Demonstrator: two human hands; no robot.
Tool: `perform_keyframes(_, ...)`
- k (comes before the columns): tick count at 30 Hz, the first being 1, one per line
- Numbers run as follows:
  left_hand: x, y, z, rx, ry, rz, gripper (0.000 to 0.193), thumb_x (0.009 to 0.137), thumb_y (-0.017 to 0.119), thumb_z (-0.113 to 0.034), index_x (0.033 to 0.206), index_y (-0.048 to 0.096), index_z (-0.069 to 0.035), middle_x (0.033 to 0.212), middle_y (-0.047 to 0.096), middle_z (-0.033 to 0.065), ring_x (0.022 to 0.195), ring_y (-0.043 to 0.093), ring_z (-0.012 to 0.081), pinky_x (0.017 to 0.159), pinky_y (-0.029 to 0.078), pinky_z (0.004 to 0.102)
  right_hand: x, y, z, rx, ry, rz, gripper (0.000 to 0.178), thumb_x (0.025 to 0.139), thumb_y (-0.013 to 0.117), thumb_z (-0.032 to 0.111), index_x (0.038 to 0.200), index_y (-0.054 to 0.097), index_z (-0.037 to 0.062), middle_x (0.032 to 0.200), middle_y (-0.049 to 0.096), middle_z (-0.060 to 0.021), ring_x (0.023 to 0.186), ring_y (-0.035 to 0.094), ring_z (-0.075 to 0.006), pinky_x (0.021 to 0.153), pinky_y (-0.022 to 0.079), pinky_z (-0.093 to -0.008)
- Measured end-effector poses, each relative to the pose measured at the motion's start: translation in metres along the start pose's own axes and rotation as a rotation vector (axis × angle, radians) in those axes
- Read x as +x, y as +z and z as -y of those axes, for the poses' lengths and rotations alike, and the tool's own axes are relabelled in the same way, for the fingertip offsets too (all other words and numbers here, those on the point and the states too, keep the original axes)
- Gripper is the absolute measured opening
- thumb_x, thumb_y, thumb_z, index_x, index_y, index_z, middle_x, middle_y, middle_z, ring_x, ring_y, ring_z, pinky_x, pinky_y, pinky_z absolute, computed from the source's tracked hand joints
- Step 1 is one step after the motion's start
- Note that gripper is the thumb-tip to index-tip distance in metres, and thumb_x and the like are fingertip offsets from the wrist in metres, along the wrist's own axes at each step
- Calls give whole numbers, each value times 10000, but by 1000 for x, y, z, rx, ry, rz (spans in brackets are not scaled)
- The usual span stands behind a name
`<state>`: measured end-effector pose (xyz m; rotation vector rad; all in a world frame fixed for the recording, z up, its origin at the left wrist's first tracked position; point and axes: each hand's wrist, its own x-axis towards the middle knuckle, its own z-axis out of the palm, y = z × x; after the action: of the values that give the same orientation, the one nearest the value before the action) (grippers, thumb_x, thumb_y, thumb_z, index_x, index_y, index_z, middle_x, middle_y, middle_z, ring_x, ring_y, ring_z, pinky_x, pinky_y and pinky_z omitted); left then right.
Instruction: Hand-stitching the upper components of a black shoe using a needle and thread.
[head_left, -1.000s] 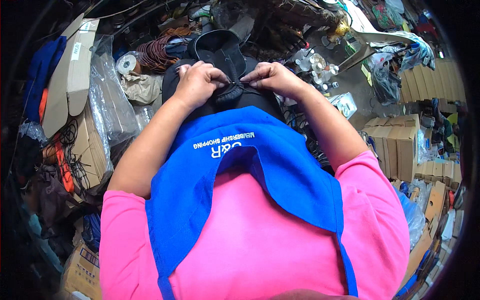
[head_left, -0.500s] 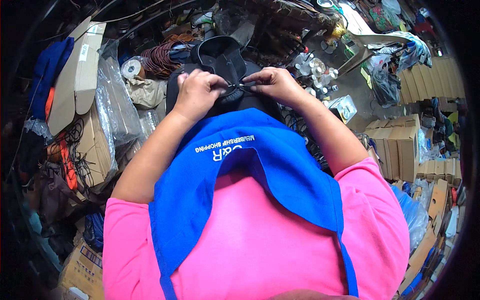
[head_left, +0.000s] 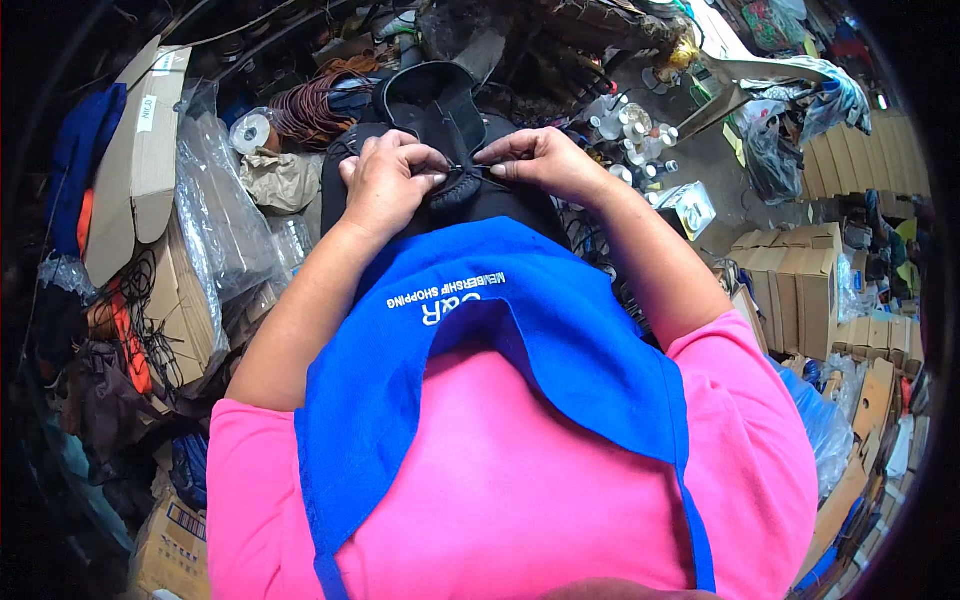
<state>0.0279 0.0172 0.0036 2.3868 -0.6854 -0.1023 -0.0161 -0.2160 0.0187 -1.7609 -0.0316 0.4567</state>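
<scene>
A black shoe (head_left: 455, 110), its round opening facing away from me, rests on my dark-clothed lap. My left hand (head_left: 390, 180) is at the shoe's left side, with thumb and fingertips pinched together. On the other side my right hand (head_left: 545, 165) pinches with thumb and forefinger, the remaining fingers curled. Between the two pinches runs a thin dark cord (head_left: 484, 170) across the near end of the shoe. A small light glint shows by the left fingertips; what makes it is too small to tell. A blue apron (head_left: 540, 270) covers my front.
On the left stand cardboard sheets (head_left: 150, 150), clear plastic wrap (head_left: 225, 220), a spool (head_left: 252, 132) and a coil of brown cord (head_left: 315, 105). Several small bottles (head_left: 635, 130) and a tin can (head_left: 690, 208) sit to the right, with stacked cardboard boxes (head_left: 795, 275) beyond.
Both hands stay at the near end of the shoe. The left hand has turned slightly and its fingers have drawn in; the right hand has shifted a little left. The view has tilted slightly.
</scene>
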Motion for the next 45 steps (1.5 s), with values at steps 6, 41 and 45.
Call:
perform_keyframes(6,0,0,-2,-35,-25,66,124,727,719,-250,848,726,-225,841,677,-40,957,549,170,884,268,382,1,0,-2,-45,17,15,263,848,666,83,1106,664,31,976,684,-25,863,604,-67,798,490,-231)
perform_keyframes(41,16,-6,-11,-91,297,336,142,873,554,-121,972,521,-25,856,605,222,866,585,400,740,466,445,-6,-39,9,-751,-279,-358,164,792,693,191,870,641,56,913,592,-104,874,598,-257,764,473,-354)
perform_keyframes(45,17,-9,-11,-30,282,323,120,872,544,-114,961,523,-36,835,596,210,843,573,402,733,455,450,-1,-40,14,-1012,-361,-473,157,796,680,209,878,649,79,939,598,-90,967,578,-291,798,463,-404)
